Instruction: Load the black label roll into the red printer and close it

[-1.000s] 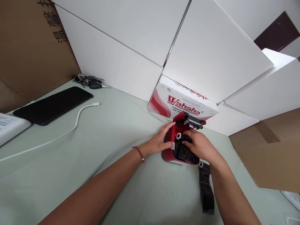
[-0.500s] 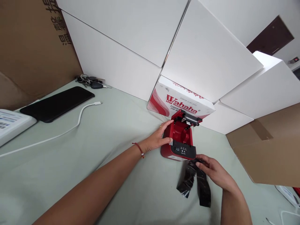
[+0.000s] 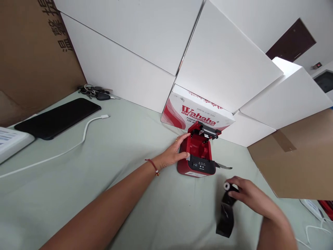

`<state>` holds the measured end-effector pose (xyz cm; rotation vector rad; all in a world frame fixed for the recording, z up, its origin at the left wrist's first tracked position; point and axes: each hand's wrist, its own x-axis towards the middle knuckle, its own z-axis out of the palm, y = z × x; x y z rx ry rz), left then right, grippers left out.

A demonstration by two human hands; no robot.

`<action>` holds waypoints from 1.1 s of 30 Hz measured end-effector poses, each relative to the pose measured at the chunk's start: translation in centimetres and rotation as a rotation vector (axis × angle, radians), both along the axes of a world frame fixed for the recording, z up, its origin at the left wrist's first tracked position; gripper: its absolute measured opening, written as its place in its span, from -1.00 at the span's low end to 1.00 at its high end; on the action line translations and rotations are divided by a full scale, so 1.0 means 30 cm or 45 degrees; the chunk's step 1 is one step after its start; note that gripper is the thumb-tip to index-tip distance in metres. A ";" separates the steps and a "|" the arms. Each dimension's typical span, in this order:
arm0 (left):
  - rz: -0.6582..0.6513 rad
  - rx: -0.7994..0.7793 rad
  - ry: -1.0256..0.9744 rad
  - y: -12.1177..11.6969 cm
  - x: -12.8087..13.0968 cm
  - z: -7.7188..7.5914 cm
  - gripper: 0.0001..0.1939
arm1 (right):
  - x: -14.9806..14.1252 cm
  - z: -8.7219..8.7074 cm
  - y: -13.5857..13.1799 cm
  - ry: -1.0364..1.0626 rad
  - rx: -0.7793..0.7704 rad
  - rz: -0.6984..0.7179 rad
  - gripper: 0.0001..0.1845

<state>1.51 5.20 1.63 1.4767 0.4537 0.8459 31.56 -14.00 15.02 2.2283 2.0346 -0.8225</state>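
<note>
A small red label printer (image 3: 199,170) stands on the green cloth with its lid up. Its red inside shows, and a black panel with buttons runs along its front. My left hand (image 3: 173,154) clasps the printer's left side, thumb at the front corner and fingers further back. To the right and nearer me, my right hand (image 3: 246,192) pinches a roll of black ribbon (image 3: 227,211) with a white core; its loose strip hangs down toward the cloth. Another thin black strip (image 3: 224,166) sticks out beside the printer's right side.
Behind the printer leans a red and white Wahaha carton (image 3: 200,113) against white panels (image 3: 221,62). Cardboard (image 3: 293,166) rises at the right. On the left lie a black phone (image 3: 58,118), keys (image 3: 95,92), a white cable (image 3: 84,133) and a white device (image 3: 14,144).
My right hand has come out of the printer and moved right and nearer me, now with a black ribbon roll in it. The printer's inside is uncovered. My left hand keeps its hold.
</note>
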 end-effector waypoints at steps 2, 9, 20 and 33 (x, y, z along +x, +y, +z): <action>0.004 0.012 -0.013 0.003 0.005 -0.008 -0.07 | -0.020 0.137 -0.017 0.096 0.036 0.124 -0.71; -0.012 -0.015 -0.031 0.007 0.008 -0.014 -0.11 | -0.253 0.262 0.164 0.122 0.331 0.389 -0.64; 0.010 0.007 -0.014 0.001 0.007 0.013 -0.11 | -0.449 0.004 0.490 -0.568 0.233 0.316 -0.61; 0.015 0.009 -0.049 0.004 0.010 -0.012 -0.04 | -0.344 -0.074 0.303 0.117 0.975 0.269 -0.74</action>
